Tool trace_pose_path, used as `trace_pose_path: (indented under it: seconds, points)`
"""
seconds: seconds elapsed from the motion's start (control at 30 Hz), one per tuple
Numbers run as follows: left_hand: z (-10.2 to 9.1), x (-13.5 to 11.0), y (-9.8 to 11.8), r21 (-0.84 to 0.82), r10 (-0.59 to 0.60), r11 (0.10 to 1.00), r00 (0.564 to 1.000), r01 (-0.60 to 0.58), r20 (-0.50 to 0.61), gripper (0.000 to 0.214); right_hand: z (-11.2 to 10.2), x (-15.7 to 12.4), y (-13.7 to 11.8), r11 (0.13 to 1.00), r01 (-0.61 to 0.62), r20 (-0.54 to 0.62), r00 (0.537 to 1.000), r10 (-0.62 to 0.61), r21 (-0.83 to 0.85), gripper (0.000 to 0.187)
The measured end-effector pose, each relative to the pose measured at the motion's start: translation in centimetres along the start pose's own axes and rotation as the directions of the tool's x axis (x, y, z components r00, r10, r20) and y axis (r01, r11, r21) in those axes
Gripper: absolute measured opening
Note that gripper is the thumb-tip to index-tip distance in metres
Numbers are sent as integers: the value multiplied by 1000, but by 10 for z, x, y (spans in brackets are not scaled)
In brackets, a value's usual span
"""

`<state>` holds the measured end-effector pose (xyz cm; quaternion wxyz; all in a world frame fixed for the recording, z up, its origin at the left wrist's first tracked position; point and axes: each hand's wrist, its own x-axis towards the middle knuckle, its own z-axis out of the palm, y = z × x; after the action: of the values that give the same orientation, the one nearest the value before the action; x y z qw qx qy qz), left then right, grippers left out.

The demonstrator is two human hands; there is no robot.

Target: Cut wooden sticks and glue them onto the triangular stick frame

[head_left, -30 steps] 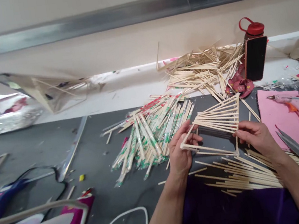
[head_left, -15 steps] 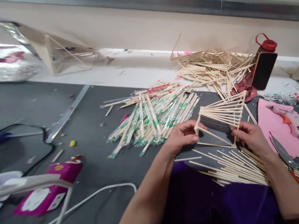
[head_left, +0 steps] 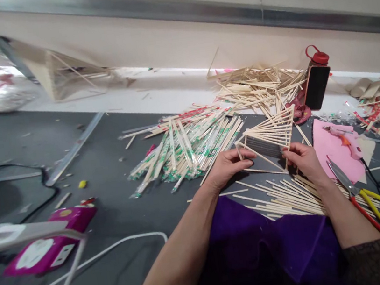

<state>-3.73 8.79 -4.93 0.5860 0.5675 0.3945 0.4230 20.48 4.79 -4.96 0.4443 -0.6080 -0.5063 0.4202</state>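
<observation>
- A purple cloth (head_left: 244, 229) covers the person's front, right up against the near side of the dark grey counter (head_left: 125, 208).
- Left on the counter, a magenta packet (head_left: 56, 232) lies beside a looping white cable (head_left: 142, 235); a small yellow bit (head_left: 82, 184) and scattered scraps lie beyond it.
- Bare wooden sticks (head_left: 282, 198) fan out over the counter just below the hands.
- The left hand (head_left: 231, 167) has its grip pinched on the near left corner of the stick frame (head_left: 276, 128).
- The right hand (head_left: 302, 160) has its grip closed on the frame's right edge — the frame is held tilted between both hands, above the counter, its upper side a fan of slats.
- To the right, scissors (head_left: 352, 189) with red and yellow handles lie beside a pink sheet (head_left: 337, 159) bearing a glue gun (head_left: 351, 144).
- Wrapped chopsticks (head_left: 190, 147) are heaped left of the frame; a clear flat strip (head_left: 77, 146) lies farther left.
- Behind the counter runs a white ledge (head_left: 154, 88) — on its right stand a phone (head_left: 317, 88) and a red-capped bottle (head_left: 319, 58), next to a tangled stick pile (head_left: 260, 85).
- The pale wall (head_left: 179, 40) carries a long grey metal strip (head_left: 157, 12).
</observation>
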Motion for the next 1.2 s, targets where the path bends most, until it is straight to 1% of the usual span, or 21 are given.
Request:
trace_pose_path:
  seconds: [0.2, 0.37, 0.6, 0.83, 1.0, 1.2]
  points:
    - [5, 0, -1, 18, -2, 1000, 1000, 3, -21, 13, 0, 0, 0, 998, 49, -47, 998, -50, -32, 25]
    - [4, 0, -3, 45, 2, 999, 1000, -1, -28, 14, 2, 0, 2, 997, 73, -40, 996, -75, -40, 23]
    - [2, 1, -8, 73, 2, 997, 1000, -1, -13, 15, 2, 1, 2, 996, 79, -44, 996, -81, -36, 26]
    - [1, 0, -13, 109, -53, 992, 998, 55, -26, 22, 2, 0, -2, 995, 99, -31, 995, -100, -29, 27]
    - [3, -1, -12, 128, -41, 991, 999, 44, -29, 24, 1, 1, -1, 993, 114, -23, 993, -115, -23, 27]
    - [5, -2, -9, 170, -8, 985, 999, 15, -39, 22, 1, 2, 0, 995, 103, -13, 995, -103, 8, 24]
